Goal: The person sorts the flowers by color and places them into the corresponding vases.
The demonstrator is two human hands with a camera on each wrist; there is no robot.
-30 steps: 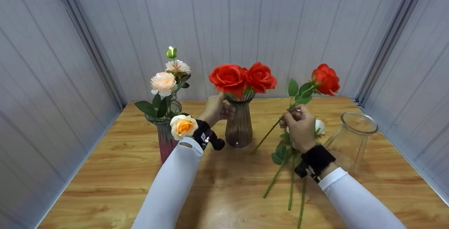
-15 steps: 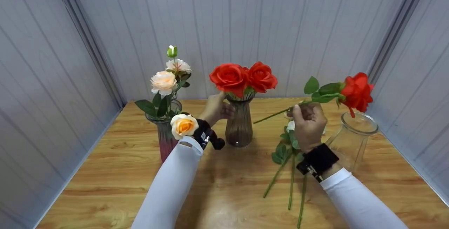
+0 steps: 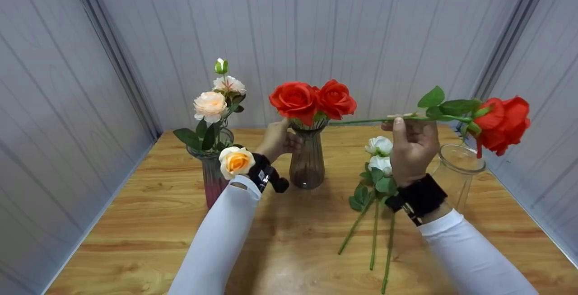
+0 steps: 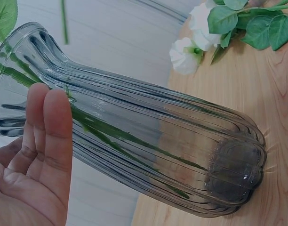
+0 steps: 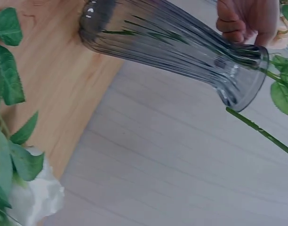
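My left hand (image 3: 277, 143) is at the neck of a ribbed smoky glass vase (image 3: 307, 164). Its thumb side reaches the rim, partly hidden, while the other fingers lie loosely against the near side, in front of the glass (image 4: 134, 117) in the left wrist view. Inside stand red roses (image 3: 295, 100), their stems (image 4: 130, 146) not touching the base's underside. To the right, my right hand (image 3: 413, 150) pinches the stem of another red rose (image 3: 503, 123), held nearly level, bloom rightward. The stem's cut end (image 5: 231, 110) lies just outside the vase rim in the right wrist view.
White roses (image 3: 379, 165) with long stems lie on the wooden table (image 3: 289, 250) below my right hand. A clear glass vase (image 3: 458, 184) stands behind that wrist. At left, a pink-tinted vase (image 3: 212, 177) holds peach roses (image 3: 210, 105); an orange-cream rose (image 3: 237, 162) overlaps my left wrist.
My right hand has moved right and upward, tilting its red rose from slanting to nearly level. The white roses are more exposed now. My left hand and the smoky vase stay put.
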